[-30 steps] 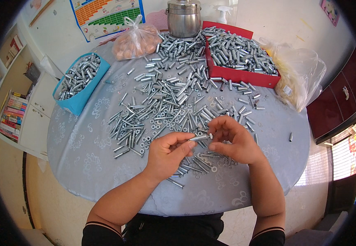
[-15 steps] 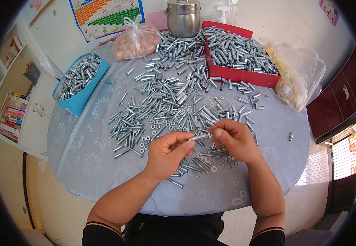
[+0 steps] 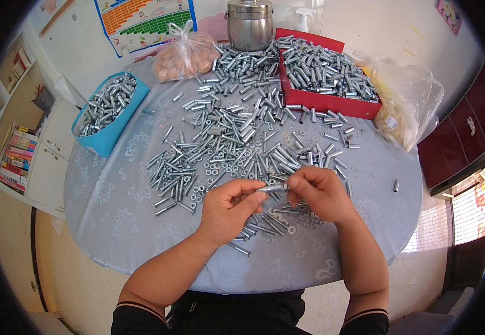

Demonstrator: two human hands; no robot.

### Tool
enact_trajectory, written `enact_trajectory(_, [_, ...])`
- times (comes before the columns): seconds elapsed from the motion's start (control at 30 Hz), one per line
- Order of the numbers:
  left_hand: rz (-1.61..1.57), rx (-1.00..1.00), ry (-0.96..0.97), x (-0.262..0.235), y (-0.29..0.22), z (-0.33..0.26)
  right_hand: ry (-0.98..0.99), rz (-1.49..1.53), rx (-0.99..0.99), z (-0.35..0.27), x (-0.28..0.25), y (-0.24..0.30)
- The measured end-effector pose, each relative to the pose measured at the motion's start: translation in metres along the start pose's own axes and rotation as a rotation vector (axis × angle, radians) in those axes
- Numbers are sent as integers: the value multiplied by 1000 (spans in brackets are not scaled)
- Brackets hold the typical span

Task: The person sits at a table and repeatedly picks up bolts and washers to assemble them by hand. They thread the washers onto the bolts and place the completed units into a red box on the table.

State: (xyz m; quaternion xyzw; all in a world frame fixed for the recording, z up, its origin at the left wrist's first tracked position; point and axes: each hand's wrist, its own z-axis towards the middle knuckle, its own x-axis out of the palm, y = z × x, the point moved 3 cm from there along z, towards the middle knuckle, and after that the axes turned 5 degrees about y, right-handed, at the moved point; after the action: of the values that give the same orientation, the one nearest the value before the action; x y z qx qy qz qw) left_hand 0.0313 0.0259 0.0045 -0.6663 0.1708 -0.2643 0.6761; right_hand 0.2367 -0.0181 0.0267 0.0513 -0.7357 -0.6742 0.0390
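Note:
Between my two hands lies a silvery sleeve anchor bolt [image 3: 275, 188], nearly level above the table. My left hand [image 3: 229, 207] pinches its left end between thumb and fingertips. At its right end the thumb and fingers of my right hand [image 3: 319, 192] are closed; the fingertips cover that end, so any nut or washer there is hidden. Beneath and beyond my hands spreads a loose pile of long bolts [image 3: 184, 151], with nuts [image 3: 213, 166] and flat washers [image 3: 291, 229] among them. Metal sleeves [image 3: 253, 120] lie farther back.
A red box [image 3: 332, 101] full of metal anchors stands at the back right, a blue box [image 3: 104, 139] of them at the left. Behind are a bag of round brown things [image 3: 182, 60], a steel pot [image 3: 250, 28] and a clear plastic bag [image 3: 404, 106]. One sleeve [image 3: 396, 186] lies apart at right.
My right hand has turned slightly, its fingers closing in around the bolt's right end. My left hand holds its place on the other end.

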Motion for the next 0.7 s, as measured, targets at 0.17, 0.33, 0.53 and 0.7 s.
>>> enact_trajectory(0.17, [-19, 9, 5, 1, 0, 1, 8, 63, -89, -1, 0, -1])
enact_trajectory(0.33, [18, 18, 17, 0, -1, 1, 59, 44, -19, -1, 0, 0])
enact_trajectory(0.53, [52, 59, 24, 1, -4, -1, 81, 83, -51, -1, 2, -1])
enact_trajectory(0.7, [44, 69, 44, 0, 0, 1, 20, 82, -84, -1, 6, 1])
